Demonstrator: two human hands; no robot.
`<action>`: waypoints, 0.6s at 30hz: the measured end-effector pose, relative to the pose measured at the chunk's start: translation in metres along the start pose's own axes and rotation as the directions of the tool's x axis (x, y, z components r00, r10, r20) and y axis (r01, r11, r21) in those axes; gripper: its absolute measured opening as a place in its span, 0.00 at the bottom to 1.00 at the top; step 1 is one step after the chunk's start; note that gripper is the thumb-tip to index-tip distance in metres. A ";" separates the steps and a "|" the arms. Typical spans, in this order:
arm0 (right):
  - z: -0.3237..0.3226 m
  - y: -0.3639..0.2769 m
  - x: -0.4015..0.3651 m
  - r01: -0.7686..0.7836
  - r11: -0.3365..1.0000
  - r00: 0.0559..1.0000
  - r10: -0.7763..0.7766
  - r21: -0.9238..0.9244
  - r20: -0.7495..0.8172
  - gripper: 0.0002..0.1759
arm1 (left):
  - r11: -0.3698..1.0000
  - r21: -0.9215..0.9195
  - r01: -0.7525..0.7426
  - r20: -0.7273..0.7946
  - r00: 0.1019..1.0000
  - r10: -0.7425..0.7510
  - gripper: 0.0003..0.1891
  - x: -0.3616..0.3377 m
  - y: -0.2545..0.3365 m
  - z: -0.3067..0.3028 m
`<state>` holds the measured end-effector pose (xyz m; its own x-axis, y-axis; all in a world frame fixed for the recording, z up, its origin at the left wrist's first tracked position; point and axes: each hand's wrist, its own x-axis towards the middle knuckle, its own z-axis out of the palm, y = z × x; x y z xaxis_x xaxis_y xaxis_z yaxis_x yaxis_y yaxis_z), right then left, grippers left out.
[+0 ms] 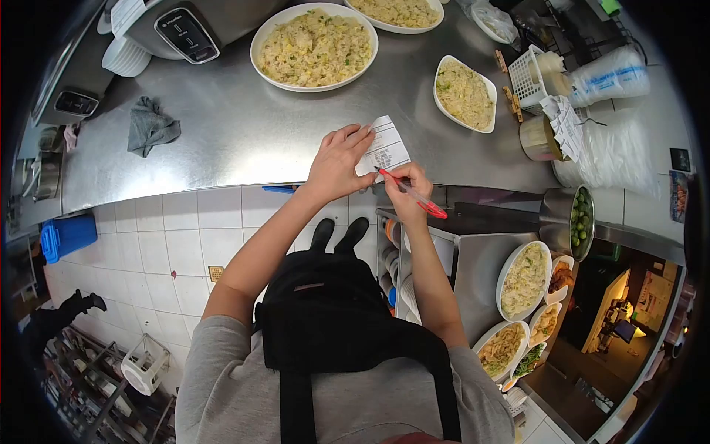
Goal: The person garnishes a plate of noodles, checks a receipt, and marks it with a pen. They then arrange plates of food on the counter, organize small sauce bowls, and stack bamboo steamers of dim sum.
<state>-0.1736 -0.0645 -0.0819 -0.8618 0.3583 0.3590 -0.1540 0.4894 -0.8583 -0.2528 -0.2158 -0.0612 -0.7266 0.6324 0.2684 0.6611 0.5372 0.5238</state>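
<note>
Seen from the head camera, a person's left arm reaches forward over the desk (237,140), its hand (339,163) palm-down and loosely open, fingers extended across the side of a paper slip (388,139) that lies near the desk's front edge. The right forearm angles up and inward from a bent elbow, its hand (408,186) closed in a writing grip around a red pen (416,195), the tip at the slip's lower part and the other end slanting toward the person's right.

Floored in white tiles (180,250) with a brassy drain (215,274) below the near edge of a steel table (244,140); lit yellow past its near right corner.
</note>
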 end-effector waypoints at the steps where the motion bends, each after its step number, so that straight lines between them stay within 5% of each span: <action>1: 0.000 0.000 0.000 0.010 1.000 1.000 -0.010 0.003 0.005 0.10 | 1.000 -0.001 0.001 0.002 1.000 -0.001 0.35 0.000 0.000 0.000; 15: -0.002 -0.003 0.001 -0.003 0.999 1.000 0.004 -0.035 0.017 0.10 | 1.000 -0.001 -0.014 -0.009 1.000 0.014 0.35 0.000 -0.001 0.001; 18: -0.002 -0.001 0.001 0.095 0.993 0.995 -0.092 -0.069 0.042 0.09 | 1.000 0.001 -0.013 -0.009 1.000 0.013 0.35 0.000 -0.002 0.001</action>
<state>-0.1729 -0.0630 -0.0795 -0.8633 0.2783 0.4211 -0.2014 0.5752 -0.7929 -0.2538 -0.2156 -0.0630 -0.7196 0.6345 0.2821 0.6707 0.5298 0.5192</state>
